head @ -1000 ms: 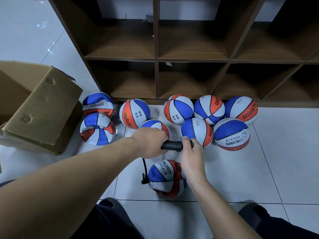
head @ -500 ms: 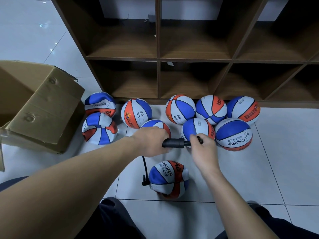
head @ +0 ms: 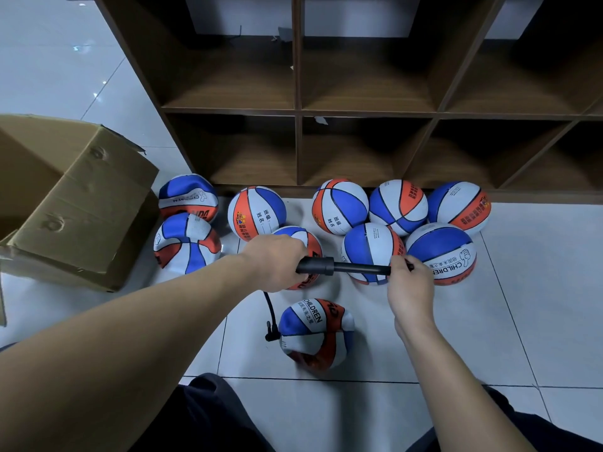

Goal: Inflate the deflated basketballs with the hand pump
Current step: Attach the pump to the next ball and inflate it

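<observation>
Glossy tiled floor (head: pixel 538 288) — cylindrical pump (head: pixel 342 267), saggy basketball (head: pixel 316 334)

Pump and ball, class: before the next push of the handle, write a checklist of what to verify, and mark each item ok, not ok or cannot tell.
1. Left hand grips the pump barrel: ok.
2. Right hand grips the handle end, rod drawn out: ok.
3. Hose runs unkinked from the pump down to the ball: ok.
4. Needle fully seated in the valve: cannot tell, too small to see.
5. Ball round and firm: not ok, it sags and shows creases.
6. Ball steadied: not ok, it lies loose on the floor, no hand on it.
</observation>
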